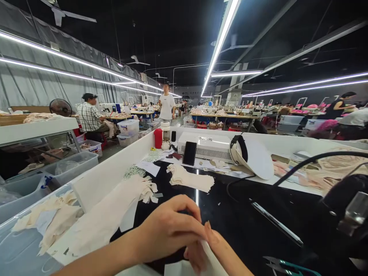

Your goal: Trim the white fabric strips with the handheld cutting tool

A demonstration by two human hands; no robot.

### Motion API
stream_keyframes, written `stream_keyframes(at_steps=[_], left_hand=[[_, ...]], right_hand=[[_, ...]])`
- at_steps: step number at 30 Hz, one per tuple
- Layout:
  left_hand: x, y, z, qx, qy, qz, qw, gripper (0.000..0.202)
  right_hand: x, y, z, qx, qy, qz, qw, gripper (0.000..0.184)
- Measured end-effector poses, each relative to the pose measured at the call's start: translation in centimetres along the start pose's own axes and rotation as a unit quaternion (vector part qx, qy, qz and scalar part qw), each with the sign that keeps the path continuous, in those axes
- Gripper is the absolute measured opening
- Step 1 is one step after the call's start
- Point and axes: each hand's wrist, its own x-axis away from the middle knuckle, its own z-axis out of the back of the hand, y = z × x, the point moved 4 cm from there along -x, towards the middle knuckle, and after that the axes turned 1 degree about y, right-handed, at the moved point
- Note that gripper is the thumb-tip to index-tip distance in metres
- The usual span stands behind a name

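My left hand [172, 226] reaches in from the lower left, its fingers bent and closed at the tips on a white fabric piece [212, 258]. Against those fingertips my right hand [215, 241] is closed on the same piece, thumb uppermost. The fabric's lower part runs out of the picture, and the hands hide some of it. Beyond the hands, a stack of cream fabric pieces [191, 178] lies on the black tabletop [230, 214]. A long pile of cream fabric [112, 209] lies to the left.
A silver pen [276, 223] and teal-handled thread snips [290, 265] lie at right, near a dark machine [350, 207] with a cable. A phone [189, 153] leans against a white box [207, 145], beside a white visor [255, 159]. A plastic bin [23, 249] stands lower left. People sit and stand farther off.
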Motion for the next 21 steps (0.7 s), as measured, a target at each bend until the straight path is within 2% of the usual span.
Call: stream_keyframes(at_steps=[2,4,5,7,9,12,15,18,21], left_hand=[[0.7,-1.6,1.1,0.009,0.041,0.058,0.997,0.015],[1.8,-3.9,1.7,0.049,0.081,0.155,0.983,0.010],[2.5,-5.2,1.7,0.094,0.104,0.221,0.965,0.010],[4.3,-7.5,0.8,0.226,0.137,0.362,0.894,0.024],[5.4,-8.7,-0.4,0.285,0.138,0.422,0.849,0.044],[6.0,-8.9,-2.2,0.351,0.097,0.456,0.812,0.063],[5.5,-8.5,-3.5,0.420,0.048,0.469,0.775,0.065],[4.7,-9.1,-3.9,0.420,0.057,0.476,0.771,0.065],[4.1,-10.8,-3.9,0.386,0.102,0.481,0.780,0.071]], right_hand=[[-0.2,0.1,0.2,-0.022,-0.030,-0.056,0.998,0.072],[-0.8,-0.3,0.9,-0.031,-0.045,-0.102,0.993,0.061],[-1.1,-0.5,1.3,-0.029,-0.048,-0.114,0.992,0.058],[-1.9,-1.1,1.9,-0.021,-0.050,-0.122,0.991,0.056],[-2.5,-1.6,2.1,-0.012,-0.049,-0.117,0.992,0.054],[-3.4,-1.9,2.1,0.004,-0.051,-0.112,0.992,0.053],[-4.2,-1.4,2.0,0.024,-0.057,-0.110,0.992,0.056],[-5.3,-0.5,2.0,0.040,-0.061,-0.104,0.992,0.061],[-6.5,0.4,2.1,0.051,-0.061,-0.097,0.992,0.062]])
